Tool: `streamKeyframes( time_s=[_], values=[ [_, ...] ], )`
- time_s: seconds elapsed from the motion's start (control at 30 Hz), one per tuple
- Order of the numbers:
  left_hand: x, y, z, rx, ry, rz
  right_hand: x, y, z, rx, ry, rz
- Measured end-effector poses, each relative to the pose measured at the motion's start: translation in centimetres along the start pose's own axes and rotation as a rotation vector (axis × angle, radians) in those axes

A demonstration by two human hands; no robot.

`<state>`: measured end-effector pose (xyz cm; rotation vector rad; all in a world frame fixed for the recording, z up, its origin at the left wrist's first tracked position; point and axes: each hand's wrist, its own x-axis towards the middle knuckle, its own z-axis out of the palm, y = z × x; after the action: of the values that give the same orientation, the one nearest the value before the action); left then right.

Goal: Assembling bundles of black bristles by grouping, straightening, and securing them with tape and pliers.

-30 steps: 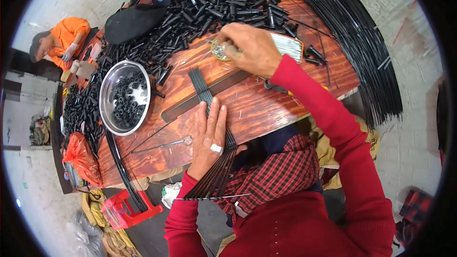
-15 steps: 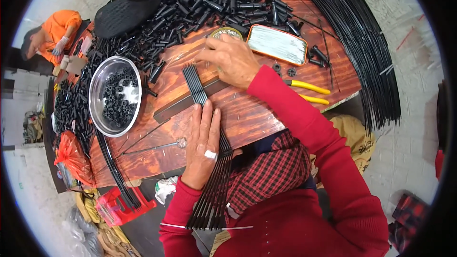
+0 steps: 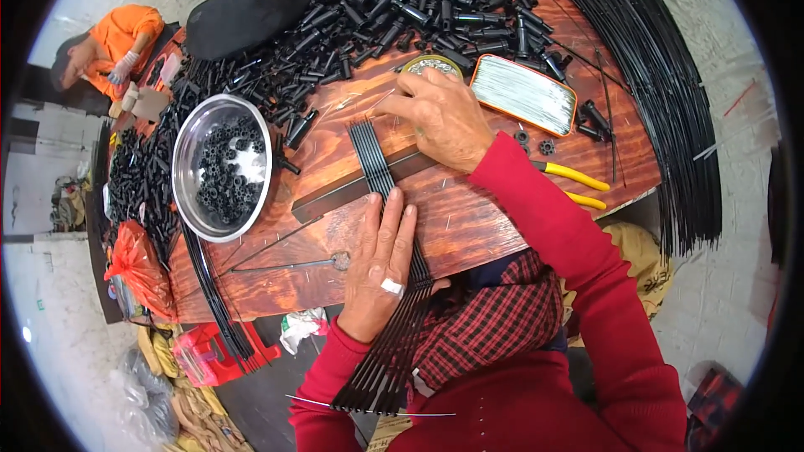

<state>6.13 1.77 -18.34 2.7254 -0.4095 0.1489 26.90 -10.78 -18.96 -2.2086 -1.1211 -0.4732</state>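
Observation:
My left hand [image 3: 382, 274] lies with fingers extended over a flat row of thin black rods [image 3: 376, 163], its thumb showing at their right side. The rods cross a dark bar [image 3: 322, 201] on the table, and their near ends fan out toward my lap, where a thin pale wire [image 3: 427, 414] runs across them. Above the bar, my right hand [image 3: 445, 117] is closed in a pinch close to the rods' far tips. What its fingertips hold is too small to make out. Just behind that hand stands a round tin [image 3: 435, 62] of small metal pieces.
A clear bowl [image 3: 180, 159] of small black rings stands left. Black tubes [image 3: 402, 12] heap at the back. An orange-rimmed tray [image 3: 523, 94] and yellow-handled pliers [image 3: 578, 177] lie right, near long black rods [image 3: 662, 109]. A person in orange [image 3: 126, 38] sits far left.
The whole view has shifted, so the table and both hands appear farther right. My left hand stays on the rods. The right hand stays near their tips, its fingers slightly more bent.

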Motion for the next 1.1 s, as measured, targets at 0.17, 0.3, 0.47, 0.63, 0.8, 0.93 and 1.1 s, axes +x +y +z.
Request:
streamKeyframes(
  time_s=[0.17, 0.3, 0.47, 0.63, 0.8, 0.93, 1.1],
  values=[
    [0.0, 0.1, 0.1, 0.002, 0.002, -0.020, 0.0, 0.3, 0.3, 0.063, 0.024, -0.002],
    [0.1, -0.2, 0.2, 0.006, 0.018, -0.004, 0.0, 0.4, 0.3, 0.069, 0.014, -0.008],
    [-0.1, -0.3, 0.1, 0.007, 0.015, -0.014, 0.0, 0.2, 0.5, 0.058, 0.039, -0.017],
    [-0.1, -0.4, 0.3, 0.054, 0.012, -0.001, -0.1, 0.3, 0.4, 0.066, 0.016, -0.028],
    [-0.2, -0.4, 0.3, 0.031, 0.018, -0.006, -0.1, 0.3, 1.1, 0.055, 0.037, -0.016],
    [-0.1, -0.2, 0.1, 0.025, 0.017, -0.010, 0.0, 0.1, 1.3, 0.112, 0.070, -0.006],
    [-0.1, -1.0, 0.6, 0.118, -0.016, 0.030, 0.5, 0.7, 1.7, 0.138, 0.085, -0.015]
  ],
)
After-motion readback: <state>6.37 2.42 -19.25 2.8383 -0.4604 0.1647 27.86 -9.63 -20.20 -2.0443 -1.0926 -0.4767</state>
